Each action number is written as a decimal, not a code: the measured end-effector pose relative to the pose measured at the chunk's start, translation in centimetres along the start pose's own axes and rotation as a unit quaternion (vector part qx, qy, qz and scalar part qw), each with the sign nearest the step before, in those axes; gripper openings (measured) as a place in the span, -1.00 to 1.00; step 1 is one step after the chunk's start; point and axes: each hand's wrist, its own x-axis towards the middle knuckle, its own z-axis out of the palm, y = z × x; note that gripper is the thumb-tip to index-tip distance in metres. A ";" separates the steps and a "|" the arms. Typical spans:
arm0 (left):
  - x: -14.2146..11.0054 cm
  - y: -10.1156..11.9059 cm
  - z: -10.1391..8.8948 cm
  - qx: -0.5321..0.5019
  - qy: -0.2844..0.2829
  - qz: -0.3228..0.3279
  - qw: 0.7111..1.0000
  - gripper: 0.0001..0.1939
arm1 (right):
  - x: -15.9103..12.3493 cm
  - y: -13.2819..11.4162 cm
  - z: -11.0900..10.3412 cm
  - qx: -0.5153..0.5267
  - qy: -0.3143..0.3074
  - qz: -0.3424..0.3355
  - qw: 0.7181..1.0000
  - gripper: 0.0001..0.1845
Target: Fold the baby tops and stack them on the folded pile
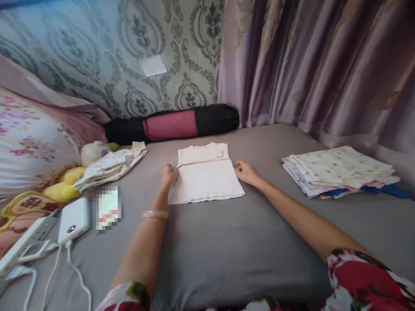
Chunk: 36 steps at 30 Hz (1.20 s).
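A small white shirt (pixel 207 181) lies flat on the grey bed sheet, with a sleeve-like strip folded across its upper part. My left hand (pixel 168 175) is at its left edge, fingers curled in and closed on the cloth. On the opposite side, my right hand (pixel 248 172) pinches the right edge between thumb and fingers. Both hands sit at about the same height along the shirt's sides. The fingertips are partly hidden, the left ones more so.
Folded patterned clothes (pixel 340 170) are stacked at the right. A smaller pile of clothes (pixel 112 166) lies left, beside plush toys and a floral pillow (pixel 35 142). A power bank (pixel 74 220), power strip (pixel 29 242) and cables occupy the near left. A black-and-pink bolster (pixel 171 123) lies along the wall.
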 end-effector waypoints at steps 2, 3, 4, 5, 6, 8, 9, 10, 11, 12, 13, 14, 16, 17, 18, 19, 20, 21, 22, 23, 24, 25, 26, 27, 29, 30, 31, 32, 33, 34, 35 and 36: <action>-1.3 -0.5 -0.8 0.011 -0.010 0.003 1.000 -0.56 | -0.6 -0.2 -0.2 0.016 -0.010 0.013 1.000 -0.59; -1.9 -0.6 -1.1 0.017 -0.014 0.004 1.000 -0.57 | -0.9 -0.4 -0.3 0.023 -0.016 0.019 0.999 -0.60; -2.5 -0.7 -1.3 0.023 -0.017 0.004 1.000 -0.57 | -1.2 -0.6 -0.3 0.029 -0.021 0.024 0.999 -0.61; -3.1 -0.8 -1.5 0.028 -0.022 0.003 0.999 -0.57 | -1.5 -0.8 -0.3 0.034 -0.027 0.029 0.999 -0.62; -3.7 -0.8 -1.7 0.033 -0.026 0.005 0.999 -0.57 | -1.7 -1.0 -0.3 0.037 -0.030 0.032 0.998 -0.63; -4.7 -0.9 -2.0 0.036 -0.033 0.009 0.999 -0.57 | -2.2 -1.2 -0.3 0.033 -0.034 0.038 0.998 -0.64; -5.2 -1.0 -2.2 0.035 -0.039 0.012 0.999 -0.56 | -2.4 -1.2 -0.3 0.028 -0.035 0.042 0.998 -0.64; -5.6 -1.1 -2.3 0.033 -0.045 0.013 0.998 -0.56 | -2.7 -1.2 -0.3 0.021 -0.038 0.047 0.998 -0.64; -6.1 -1.3 -2.5 0.030 -0.052 0.014 0.998 -0.57 | -2.9 -1.2 -0.3 0.013 -0.041 0.050 0.998 -0.65; -6.5 -1.4 -2.7 0.026 -0.058 0.015 0.998 -0.58 | -3.2 -1.2 -0.3 0.006 -0.045 0.052 0.998 -0.65; -6.9 -1.6 -2.9 0.021 -0.066 0.018 0.997 -0.59 | -3.4 -1.2 -0.3 0.001 -0.048 0.053 0.997 -0.64; -7.3 -1.8 -3.1 0.011 -0.073 0.022 0.997 -0.59 | -3.7 -1.2 -0.4 -0.004 -0.053 0.052 0.997 -0.64; -8.2 -2.2 -3.4 -0.030 -0.097 0.017 0.995 -0.56 | -4.4 -1.2 -0.6 -0.005 -0.064 0.047 0.997 -0.63; -8.6 -2.4 -3.5 -0.061 -0.115 0.007 0.991 -0.53 | -4.8 -1.2 -0.7 -0.001 -0.068 0.045 0.997 -0.63; -9.1 -2.5 -3.7 -0.094 -0.136 -0.005 0.986 -0.47 | -5.2 -1.3 -0.8 0.006 -0.073 0.043 0.996 -0.62; -9.5 -2.7 -3.8 -0.128 -0.156 -0.014 0.979 -0.42 | -5.5 -1.3 -0.9 0.016 -0.077 0.041 0.996 -0.62; -9.9 -2.8 -4.0 -0.156 -0.175 -0.016 0.972 -0.37 | -6.0 -1.3 -1.0 0.031 -0.081 0.038 0.995 -0.60; -10.3 -2.9 -4.2 -0.180 -0.190 -0.009 0.965 -0.33 | -6.3 -1.3 -1.1 0.051 -0.085 0.033 0.994 -0.59; -10.7 -3.1 -4.5 -0.198 -0.200 0.006 0.960 -0.29 | -6.7 -1.3 -1.2 0.075 -0.091 0.026 0.993 -0.57; -11.0 -3.2 -4.7 -0.211 -0.208 0.021 0.955 -0.27 | -7.1 -1.2 -1.2 0.097 -0.096 0.016 0.991 -0.55; -11.3 -3.4 -4.9 -0.219 -0.219 0.036 0.950 -0.26 | -7.4 -1.0 -1.1 0.117 -0.098 0.004 0.988 -0.54; -11.5 -3.5 -5.0 -0.222 -0.232 0.050 0.946 -0.27 | -7.7 -0.9 -1.1 0.129 -0.096 -0.009 0.987 -0.53; -11.7 -3.7 -5.1 -0.221 -0.243 0.062 0.943 -0.29 | -7.9 -0.7 -1.0 0.132 -0.092 -0.024 0.987 -0.53; -11.8 -3.9 -5.2 -0.218 -0.251 0.073 0.940 -0.33 | -8.2 -0.5 -0.9 0.130 -0.088 -0.039 0.987 -0.54; -12.0 -4.2 -5.3 -0.208 -0.259 0.090 0.939 -0.41 | -8.6 -0.2 -0.7 0.116 -0.089 -0.065 0.987 -0.57; -12.1 -4.4 -5.3 -0.205 -0.257 0.094 0.940 -0.42 | -8.7 -0.2 -0.7 0.110 -0.094 -0.073 0.987 -0.58; -12.1 -4.6 -5.3 -0.202 -0.254 0.095 0.941 -0.42 | -8.9 -0.1 -0.7 0.103 -0.098 -0.077 0.987 -0.58; -12.2 -4.9 -5.3 -0.199 -0.251 0.095 0.943 -0.40 | -9.0 -0.1 -0.7 0.096 -0.102 -0.078 0.987 -0.58; -12.1 -5.1 -5.2 -0.196 -0.247 0.098 0.944 -0.38 | -9.0 -0.1 -0.6 0.089 -0.103 -0.078 0.988 -0.58; -12.1 -5.3 -5.2 -0.191 -0.243 0.106 0.945 -0.37 | -9.1 -0.1 -0.6 0.081 -0.100 -0.078 0.989 -0.58; -12.1 -5.5 -5.2 -0.183 -0.237 0.119 0.947 -0.37 | -9.0 -0.1 -0.5 0.074 -0.093 -0.080 0.990 -0.59; -12.0 -5.6 -5.1 -0.170 -0.227 0.135 0.949 -0.39 | -9.0 0.0 -0.4 0.067 -0.083 -0.082 0.991 -0.61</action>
